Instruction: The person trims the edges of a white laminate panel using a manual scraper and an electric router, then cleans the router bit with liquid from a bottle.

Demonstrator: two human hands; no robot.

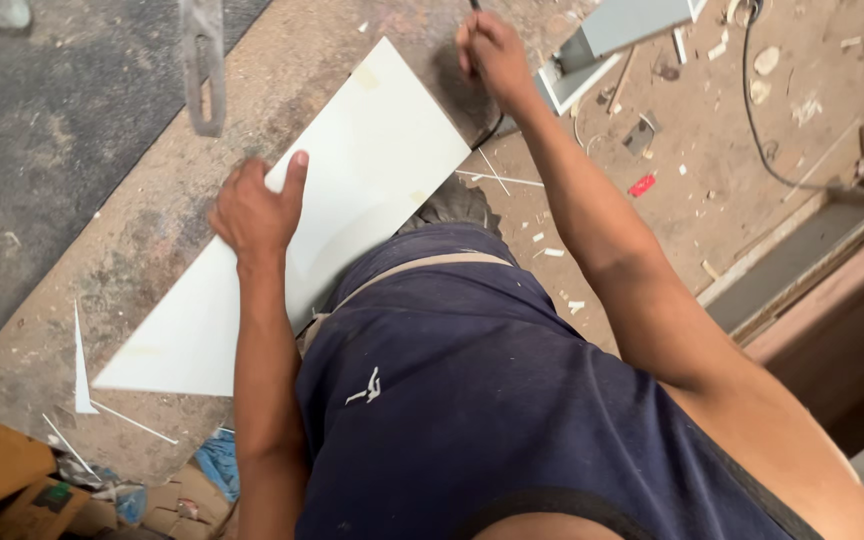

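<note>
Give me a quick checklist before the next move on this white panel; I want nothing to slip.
1. Left hand pressing the white panel flat: ok.
2. Right hand closed on a thin dark tool by the panel's far corner: ok; tool type cannot tell.
3. Black cable clear of the panel: not ok, it runs along the edge.
4. Floor free of scraps: not ok.
5. Panel surface unmarked: cannot tell.
</note>
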